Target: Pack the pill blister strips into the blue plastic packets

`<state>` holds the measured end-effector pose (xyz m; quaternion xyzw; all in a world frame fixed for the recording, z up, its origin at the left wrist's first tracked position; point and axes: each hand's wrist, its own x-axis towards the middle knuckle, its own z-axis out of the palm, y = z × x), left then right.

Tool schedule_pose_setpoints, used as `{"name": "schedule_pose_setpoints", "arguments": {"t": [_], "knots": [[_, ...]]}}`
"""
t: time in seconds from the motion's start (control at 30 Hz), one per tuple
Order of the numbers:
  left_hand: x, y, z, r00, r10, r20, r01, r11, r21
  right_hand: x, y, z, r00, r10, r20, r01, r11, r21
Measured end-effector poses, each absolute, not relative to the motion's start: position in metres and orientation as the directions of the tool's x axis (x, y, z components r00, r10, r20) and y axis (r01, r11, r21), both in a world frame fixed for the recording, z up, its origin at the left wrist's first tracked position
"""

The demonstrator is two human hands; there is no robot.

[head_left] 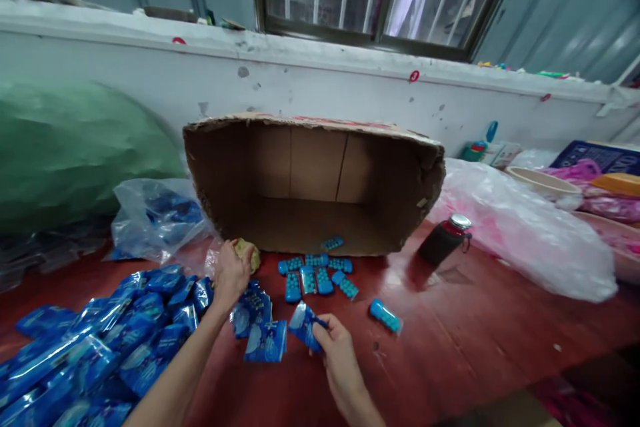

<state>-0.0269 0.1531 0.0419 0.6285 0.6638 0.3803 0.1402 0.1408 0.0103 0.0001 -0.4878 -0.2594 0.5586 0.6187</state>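
Between the thumb and fingers of my right hand [339, 350] is a flat blue printed packet [303, 325], held just above the red table. My left hand [233, 272] reaches farther forward, its fingers curled against a crumpled yellow-green cloth [250, 255] by the box's lower left edge. Flat blue packets [266, 341] lie between my hands. Several small clear containers with blue caps and blue beads [309, 279] are grouped ahead of my right hand. One more bead container [385, 315] rests apart to the right.
A cardboard box [315, 223] lies on its side, opening toward me. Filled blue packets [135, 320] are heaped at left, below a clear plastic bag [155, 220] and a big green sack [80, 153]. A dark bottle [443, 240] and a white plastic bag [525, 233] stand right on the red table [450, 333].
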Motion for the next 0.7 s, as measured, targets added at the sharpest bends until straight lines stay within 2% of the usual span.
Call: {"name": "schedule_pose_setpoints", "arguments": {"t": [0.03, 0.07, 0.13, 0.17, 0.23, 0.33, 0.4, 0.5, 0.6, 0.7], "knots": [[-0.019, 0.135, 0.044, -0.159, 0.942, 0.297, 0.702, -0.104, 0.704, 0.141, 0.011, 0.002, 0.277, 0.936, -0.217, -0.441, -0.077, -0.894], [-0.011, 0.114, 0.043, -0.130, 0.965, 0.230, 0.587, -0.112, 0.802, 0.140, 0.011, 0.002, 0.306, 0.929, -0.208, -0.444, -0.055, -0.894], [0.008, 0.072, 0.036, -0.037, 0.998, -0.059, 0.293, 0.067, 0.954, 0.136, 0.011, 0.002, 0.325, 0.925, -0.198, -0.446, -0.034, -0.894], [0.016, 0.054, 0.031, 0.042, 0.977, -0.207, 0.139, 0.200, 0.970, 0.134, 0.009, 0.001, 0.310, 0.930, -0.198, -0.445, -0.042, -0.895], [0.028, 0.029, 0.020, 0.092, 0.928, -0.361, -0.072, 0.368, 0.927, 0.128, 0.006, 0.001, 0.238, 0.950, -0.203, -0.450, -0.077, -0.890], [0.031, 0.015, 0.014, 0.062, 0.886, -0.459, -0.313, 0.454, 0.834, 0.123, 0.001, 0.002, 0.164, 0.966, -0.201, -0.461, -0.105, -0.881], [0.026, 0.012, 0.013, 0.109, 0.862, -0.494, -0.386, 0.495, 0.778, 0.123, 0.000, 0.004, 0.172, 0.964, -0.201, -0.449, -0.105, -0.887], [0.017, 0.008, 0.010, 0.069, 0.850, -0.523, -0.336, 0.513, 0.790, 0.123, -0.002, 0.006, 0.143, 0.961, -0.235, -0.385, -0.165, -0.908], [0.013, 0.002, 0.001, -0.077, 0.847, -0.526, -0.262, 0.492, 0.830, 0.118, -0.007, 0.003, 0.142, 0.957, -0.252, -0.248, -0.212, -0.945], [0.014, -0.002, -0.002, -0.061, 0.807, -0.588, -0.289, 0.549, 0.784, 0.116, -0.015, -0.001, 0.182, 0.964, -0.193, -0.068, -0.184, -0.981]]}}
